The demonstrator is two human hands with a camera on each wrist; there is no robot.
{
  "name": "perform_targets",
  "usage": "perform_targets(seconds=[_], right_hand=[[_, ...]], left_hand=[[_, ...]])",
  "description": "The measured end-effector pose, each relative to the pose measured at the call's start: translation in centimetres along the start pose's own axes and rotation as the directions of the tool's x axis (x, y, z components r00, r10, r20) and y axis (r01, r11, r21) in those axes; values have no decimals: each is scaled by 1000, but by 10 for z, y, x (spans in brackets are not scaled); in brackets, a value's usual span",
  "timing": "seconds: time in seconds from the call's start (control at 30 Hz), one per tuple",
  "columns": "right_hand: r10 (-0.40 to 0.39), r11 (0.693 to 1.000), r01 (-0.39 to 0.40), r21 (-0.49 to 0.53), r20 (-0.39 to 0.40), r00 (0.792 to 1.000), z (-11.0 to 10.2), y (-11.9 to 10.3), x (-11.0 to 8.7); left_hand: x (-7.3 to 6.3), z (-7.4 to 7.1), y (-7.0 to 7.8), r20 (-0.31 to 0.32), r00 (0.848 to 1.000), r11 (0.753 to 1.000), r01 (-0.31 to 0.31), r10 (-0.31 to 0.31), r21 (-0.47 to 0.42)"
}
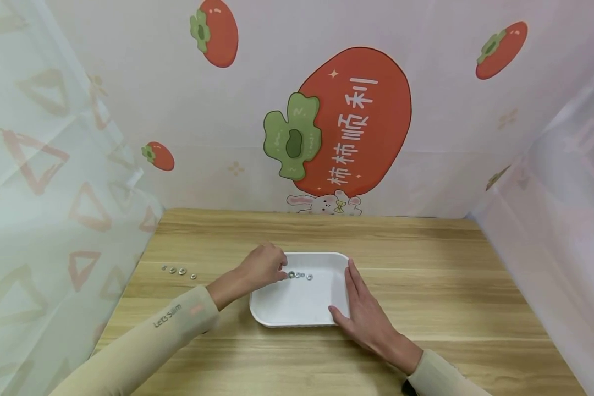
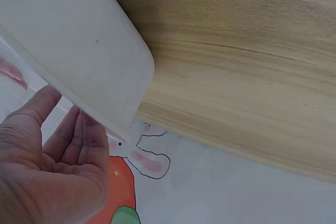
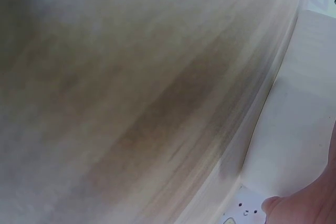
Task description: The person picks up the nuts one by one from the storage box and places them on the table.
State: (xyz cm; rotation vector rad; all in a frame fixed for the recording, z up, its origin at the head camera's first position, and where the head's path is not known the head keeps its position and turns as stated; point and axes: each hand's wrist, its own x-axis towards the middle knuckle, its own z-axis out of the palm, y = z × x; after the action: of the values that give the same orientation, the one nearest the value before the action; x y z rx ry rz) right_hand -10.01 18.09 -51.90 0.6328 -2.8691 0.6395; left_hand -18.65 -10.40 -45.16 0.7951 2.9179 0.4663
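Note:
A white tray (image 1: 297, 313) lies on the wooden table, with several small metal rings like nuts or washers (image 1: 309, 277) in a row inside it. My left hand (image 1: 259, 267) reaches over its left side, thumb and bent fingers close to the leftmost ring (image 1: 291, 274). In the left wrist view the tray's outer wall (image 2: 100, 51) hides those fingertips, so I cannot tell whether they pinch a ring. At the tray's right side rests my right hand (image 1: 368, 322), fingers straight along the rim and thumb over the inside.
Several more small metal rings (image 1: 182, 271) lie spaced out on the table (image 1: 425, 275) at the left, beyond the left forearm. A printed cloth (image 1: 440, 137) with persimmons hangs behind the table's back edge, and further cloth hangs at both sides.

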Motion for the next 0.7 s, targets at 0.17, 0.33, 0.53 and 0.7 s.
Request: perform_targets(seconds=[0.17, 0.33, 0.53, 0.7], right_hand=[[1, 1000, -1, -4, 3, 1000, 0, -1, 0], [-2, 1000, 2, -9, -2, 1000, 0, 0, 0], [-4, 1000, 4, -7, -2, 1000, 0, 0, 0], [-9, 1000, 9, -6, -4, 1000, 0, 0, 0]], left_hand=[[5, 7, 3, 27, 999, 999, 36, -35, -29], [9, 12, 5, 42, 997, 997, 67, -65, -39], [11, 17, 8, 49, 996, 997, 73, -71, -36], [14, 26, 8, 63, 996, 998, 63, -63, 8]])
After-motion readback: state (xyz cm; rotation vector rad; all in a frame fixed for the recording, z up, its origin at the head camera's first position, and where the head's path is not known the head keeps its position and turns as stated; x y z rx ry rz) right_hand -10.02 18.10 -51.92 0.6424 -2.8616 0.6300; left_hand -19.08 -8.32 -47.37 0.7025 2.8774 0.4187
